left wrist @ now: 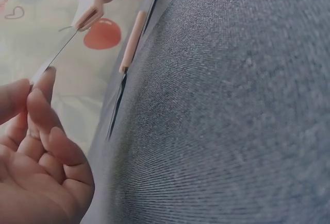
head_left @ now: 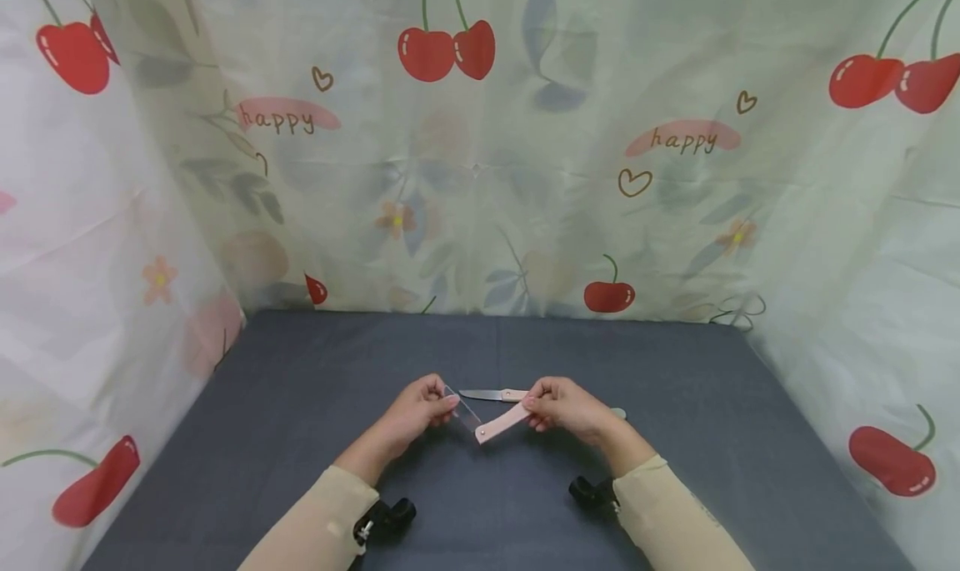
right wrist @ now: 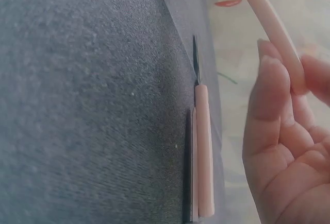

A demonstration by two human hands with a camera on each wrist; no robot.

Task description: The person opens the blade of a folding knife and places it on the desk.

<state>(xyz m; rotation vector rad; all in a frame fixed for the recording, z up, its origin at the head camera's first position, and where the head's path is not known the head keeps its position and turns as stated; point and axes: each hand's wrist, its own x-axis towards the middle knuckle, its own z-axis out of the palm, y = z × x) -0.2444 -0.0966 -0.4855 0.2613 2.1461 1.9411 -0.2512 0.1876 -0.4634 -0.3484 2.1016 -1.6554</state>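
Folding knife (head_left: 491, 421) stretches between both hands: right hand (head_left: 564, 406) pinches its pink handle, left hand (head_left: 418, 407) pinches its blade tip.

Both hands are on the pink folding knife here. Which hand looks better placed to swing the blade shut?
Likely the left hand: its fingertips pinch the blade tip of the folding knife. The right hand grips the pink handle, steadying it.

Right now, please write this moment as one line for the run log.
left hand: pinches blade | right hand: grips pink handle | second knife: lies on grey table
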